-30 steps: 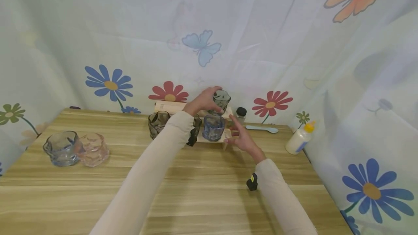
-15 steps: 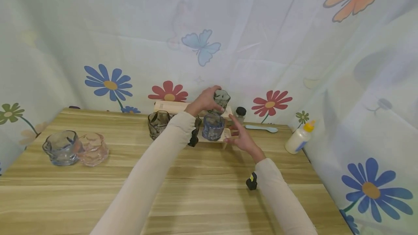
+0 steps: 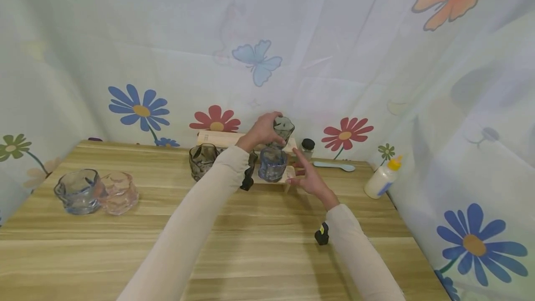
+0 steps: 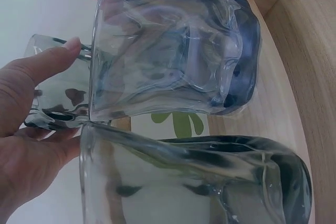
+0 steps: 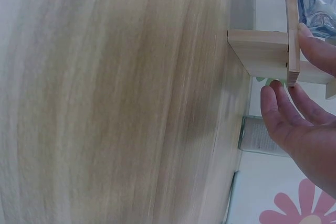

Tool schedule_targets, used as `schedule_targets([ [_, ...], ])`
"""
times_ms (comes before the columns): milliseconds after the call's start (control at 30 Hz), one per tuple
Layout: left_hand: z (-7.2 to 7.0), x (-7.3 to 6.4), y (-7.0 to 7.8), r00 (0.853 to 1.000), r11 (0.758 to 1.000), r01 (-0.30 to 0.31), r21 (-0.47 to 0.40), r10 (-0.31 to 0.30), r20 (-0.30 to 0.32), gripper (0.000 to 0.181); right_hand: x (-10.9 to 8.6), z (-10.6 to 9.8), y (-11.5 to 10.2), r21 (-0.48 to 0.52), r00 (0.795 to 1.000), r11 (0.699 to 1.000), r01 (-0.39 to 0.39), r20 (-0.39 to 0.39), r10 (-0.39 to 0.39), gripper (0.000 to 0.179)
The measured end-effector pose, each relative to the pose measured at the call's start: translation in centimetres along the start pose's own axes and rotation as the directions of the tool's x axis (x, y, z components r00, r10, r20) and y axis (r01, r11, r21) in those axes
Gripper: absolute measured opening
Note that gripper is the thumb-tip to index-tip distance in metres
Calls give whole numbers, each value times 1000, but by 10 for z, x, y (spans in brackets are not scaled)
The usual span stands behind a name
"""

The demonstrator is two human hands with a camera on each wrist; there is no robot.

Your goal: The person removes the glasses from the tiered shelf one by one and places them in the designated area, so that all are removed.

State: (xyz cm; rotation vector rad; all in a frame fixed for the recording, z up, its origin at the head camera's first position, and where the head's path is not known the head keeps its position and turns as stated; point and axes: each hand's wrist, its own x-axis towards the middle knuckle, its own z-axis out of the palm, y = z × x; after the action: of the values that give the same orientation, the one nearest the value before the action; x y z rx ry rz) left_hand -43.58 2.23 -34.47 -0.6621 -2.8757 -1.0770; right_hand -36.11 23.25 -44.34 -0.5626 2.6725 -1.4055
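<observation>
A two-tier wooden step stand point(image 3: 219, 139) stands at the back of the table. My left hand point(image 3: 262, 131) grips a grey-green wavy glass point(image 3: 285, 129) at the right of the upper tier, thumb on one side and fingers on the other. Just in front, a blue glass point(image 3: 272, 166) rests on the lower tier. Farther left on it is a smoky dark glass point(image 3: 201, 161); another dark glass point(image 4: 210, 182) is partly hidden behind my left wrist in the head view. My right hand point(image 3: 311, 180) holds the lower tier's right end, thumb at the board point(image 5: 293, 35) and fingertips around its end.
On the left of the table stand a clear bluish glass point(image 3: 79, 192) and a pink glass point(image 3: 120, 193), side by side. To the right are a black-lidded jar point(image 3: 308, 145), a pale blue spoon point(image 3: 334, 165) and a yellow-capped glue bottle point(image 3: 381, 180). A flowered curtain closes in the back.
</observation>
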Motion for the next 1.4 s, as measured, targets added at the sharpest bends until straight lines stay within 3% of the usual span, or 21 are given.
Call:
schedule_targets([
  [233,1,0,-2,998,999,-44,24,45,-42,88,-1,1,0,3,999,999,-34,3,34,98],
  [633,-19,-14,12,991,993,-108,41,111,-79,88,-2,3,-2,1,1000,1000,-10,6,10,98],
  [967,-48,-40,20,984,989,-146,17,147,-100,87,0,1,0,17,1000,1000,10,12,-10,98],
  [1400,-81,-84,0,974,984,-177,18,178,-141,87,-7,0,-13,19,1000,1000,9,7,-9,97],
])
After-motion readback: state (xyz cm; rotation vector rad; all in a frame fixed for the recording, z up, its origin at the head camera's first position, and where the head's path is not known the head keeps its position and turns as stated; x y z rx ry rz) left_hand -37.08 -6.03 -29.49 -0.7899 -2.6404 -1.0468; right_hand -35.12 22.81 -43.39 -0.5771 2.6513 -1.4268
